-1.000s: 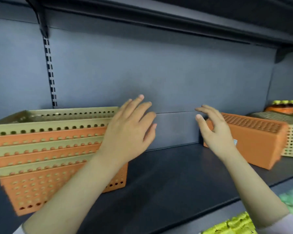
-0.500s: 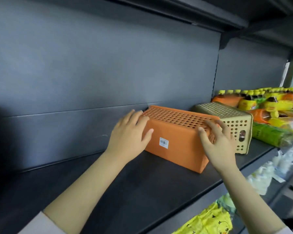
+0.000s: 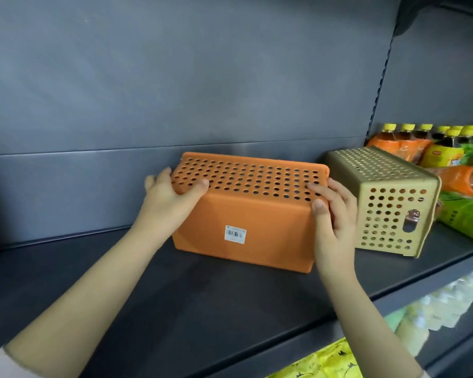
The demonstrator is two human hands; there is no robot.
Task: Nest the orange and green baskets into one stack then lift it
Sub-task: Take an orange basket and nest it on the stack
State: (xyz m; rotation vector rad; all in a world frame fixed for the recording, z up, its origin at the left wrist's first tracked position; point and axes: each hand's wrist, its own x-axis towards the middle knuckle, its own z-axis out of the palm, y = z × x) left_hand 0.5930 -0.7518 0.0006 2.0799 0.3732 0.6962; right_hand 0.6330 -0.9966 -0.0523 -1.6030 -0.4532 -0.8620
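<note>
Orange perforated plastic basket (image 3: pixel 246 214) lies on its side on the dark grey metal shelf (image 3: pixel 202 304), solid base facing the camera, holed side wall facing up. White barcode sticker (image 3: pixel 235 234) sits on the base, low centre. Left hand (image 3: pixel 170 197) grips the basket's left end: thumb on the holed top face, fingers wrapped behind the corner, grip clamped on the plastic. Right hand (image 3: pixel 333 211) clamps the right end, fingers across the top right corner, thumb pressed on the front edge. Basket's lower edge appears to touch the shelf; whether it bears weight there, cannot tell. Pale green perforated plastic basket (image 3: pixel 385 197) also lies on its side just beside the orange one, to the right, close to the right hand's knuckles, apart from the orange basket. Behind and right of it, yellow-capped drink bottles (image 3: pixel 443 148) in shrink-wrap packs. Grey back panel (image 3: pixel 175 77) rises behind. Yellow packaging (image 3: pixel 325 364) shows on the level below.
</note>
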